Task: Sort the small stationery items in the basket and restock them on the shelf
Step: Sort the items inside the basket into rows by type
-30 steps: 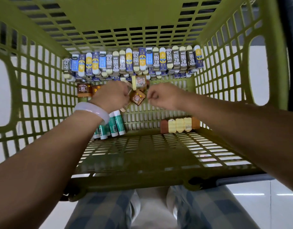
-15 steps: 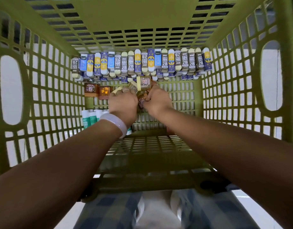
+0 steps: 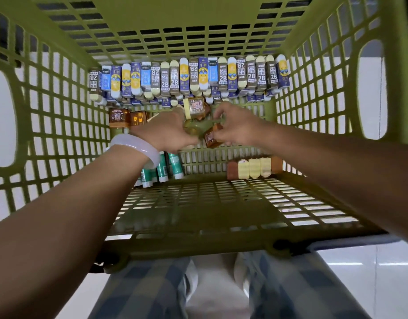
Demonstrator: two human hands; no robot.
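Nearest, plaid trouser legs (image 3: 138, 293) are cut off at six o'clock beneath the green basket (image 3: 60, 107). Green-capped tubes (image 3: 173, 166) lie half hidden behind the bracelet (image 3: 138, 148). The left hand (image 3: 166, 132) curls round blurred small pieces; the right hand (image 3: 235, 127) pinches a brown eraser (image 3: 212, 139). At twelve o'clock, packaged erasers (image 3: 189, 77) line the far wall.

One head camera looks steeply down, from close, into the green basket (image 3: 60, 116) and the legs below
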